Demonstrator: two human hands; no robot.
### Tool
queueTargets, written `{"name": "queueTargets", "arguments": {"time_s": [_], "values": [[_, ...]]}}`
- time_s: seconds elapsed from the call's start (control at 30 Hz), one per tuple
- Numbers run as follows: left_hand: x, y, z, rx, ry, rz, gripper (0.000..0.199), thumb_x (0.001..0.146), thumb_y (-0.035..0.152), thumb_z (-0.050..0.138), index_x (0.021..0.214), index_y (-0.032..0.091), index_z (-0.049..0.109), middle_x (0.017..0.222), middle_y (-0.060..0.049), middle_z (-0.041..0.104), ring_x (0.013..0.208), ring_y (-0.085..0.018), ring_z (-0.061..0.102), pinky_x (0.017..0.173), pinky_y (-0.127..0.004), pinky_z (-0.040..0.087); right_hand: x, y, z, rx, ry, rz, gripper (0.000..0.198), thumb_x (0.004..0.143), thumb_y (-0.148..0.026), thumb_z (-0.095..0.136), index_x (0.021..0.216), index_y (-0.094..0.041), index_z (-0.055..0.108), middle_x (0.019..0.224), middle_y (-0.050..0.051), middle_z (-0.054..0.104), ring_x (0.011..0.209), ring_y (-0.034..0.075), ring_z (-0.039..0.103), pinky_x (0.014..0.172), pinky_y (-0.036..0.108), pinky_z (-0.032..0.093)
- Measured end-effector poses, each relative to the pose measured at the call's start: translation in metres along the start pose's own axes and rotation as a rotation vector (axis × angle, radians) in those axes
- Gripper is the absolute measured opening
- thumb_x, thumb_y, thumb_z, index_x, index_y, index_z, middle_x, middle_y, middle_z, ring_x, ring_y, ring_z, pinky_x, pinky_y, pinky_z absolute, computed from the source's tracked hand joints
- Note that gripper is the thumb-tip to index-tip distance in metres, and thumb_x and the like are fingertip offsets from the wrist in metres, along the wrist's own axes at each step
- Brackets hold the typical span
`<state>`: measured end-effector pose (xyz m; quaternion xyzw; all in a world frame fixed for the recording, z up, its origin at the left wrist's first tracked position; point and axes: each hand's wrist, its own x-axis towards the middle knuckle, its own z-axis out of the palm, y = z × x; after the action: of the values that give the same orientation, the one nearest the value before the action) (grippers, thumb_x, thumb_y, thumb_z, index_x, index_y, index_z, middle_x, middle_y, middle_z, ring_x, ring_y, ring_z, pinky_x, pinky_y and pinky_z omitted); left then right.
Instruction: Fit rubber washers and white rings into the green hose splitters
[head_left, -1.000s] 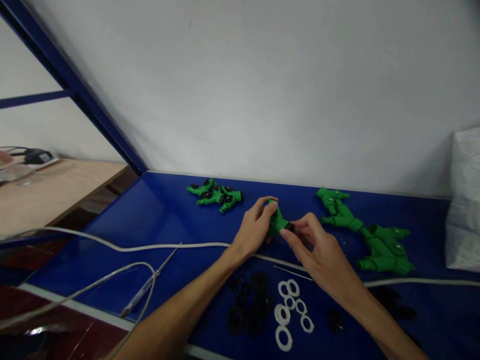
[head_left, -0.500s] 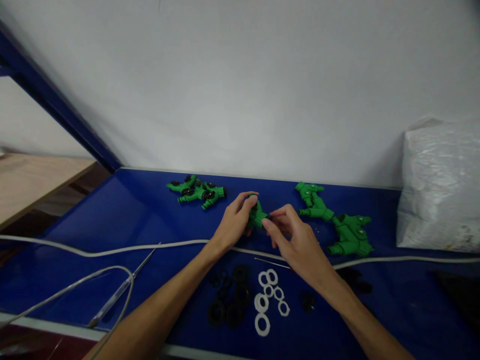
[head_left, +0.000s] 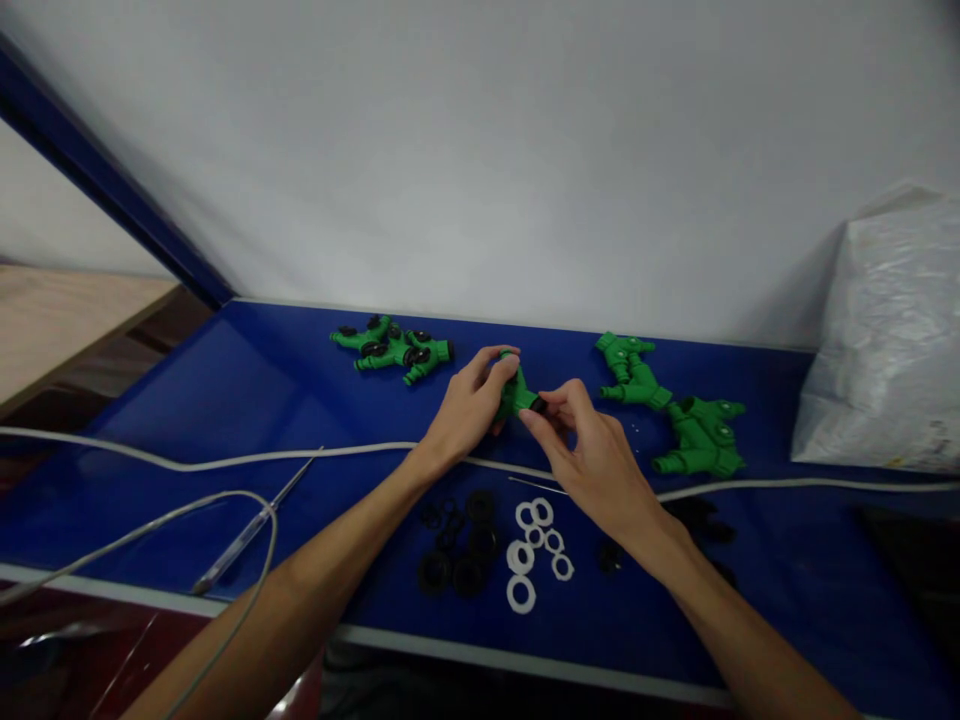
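My left hand [head_left: 469, 410] is closed around a green plastic Y-shaped hose splitter [head_left: 516, 397], with its fingers partly hidden behind it. At the splitter's lower right end sits a black collar [head_left: 538, 404]. Thumb and fingers of my right hand [head_left: 600, 465] pinch this collar. In front of the hands lie several white plastic rings [head_left: 520, 557] and several black rings [head_left: 469, 573]. A thin screwdriver [head_left: 536, 485] lies just below the hands, its handle hidden under my right hand.
Green splitters with black valve levers [head_left: 394, 350] lie at the back left. Plain green splitters [head_left: 701, 440] are at the right. A white cable [head_left: 247, 459] crosses the blue table [head_left: 247, 380]. A clear-handled screwdriver [head_left: 240, 545] lies at left, a wrapped white package [head_left: 885, 340] at far right.
The camera has tipped downward, so the table sits higher in view and its front edge shows more. Both hands keep their hold; the black collar now shows more plainly at the splitter's end.
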<state>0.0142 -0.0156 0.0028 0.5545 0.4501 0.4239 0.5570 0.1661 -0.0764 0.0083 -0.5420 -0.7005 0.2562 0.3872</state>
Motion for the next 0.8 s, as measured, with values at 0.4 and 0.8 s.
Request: {"name": "queueTargets", "arguments": {"time_s": [0.4,0.8], "values": [[0.013,-0.003,-0.011,-0.509,0.049,-0.145,0.035,0.09,0.046,0.052,0.109,0.018,0.06,0.065,0.005,0.047,0.035,-0.005,0.041,0.034,-0.016,0.015,-0.006,-0.005,-0.034,-0.094,-0.778,0.027,0.009,0.088,-0.033,0.069,0.089,-0.024,0.071,0.071,-0.004,0.06,0.064,0.012,0.054,0.059,0.023,0.038],[0.012,-0.002,-0.012,-0.67,-0.002,-0.237,0.037,0.081,0.047,0.064,0.101,0.016,0.059,0.067,0.004,0.052,0.036,-0.004,0.042,0.034,-0.016,0.017,-0.015,0.014,-0.012,-0.127,-0.871,-0.034,0.01,0.09,-0.025,0.063,0.082,-0.025,0.069,0.094,0.0,0.06,0.082,0.015,0.058,0.073,0.024,0.042]]}}
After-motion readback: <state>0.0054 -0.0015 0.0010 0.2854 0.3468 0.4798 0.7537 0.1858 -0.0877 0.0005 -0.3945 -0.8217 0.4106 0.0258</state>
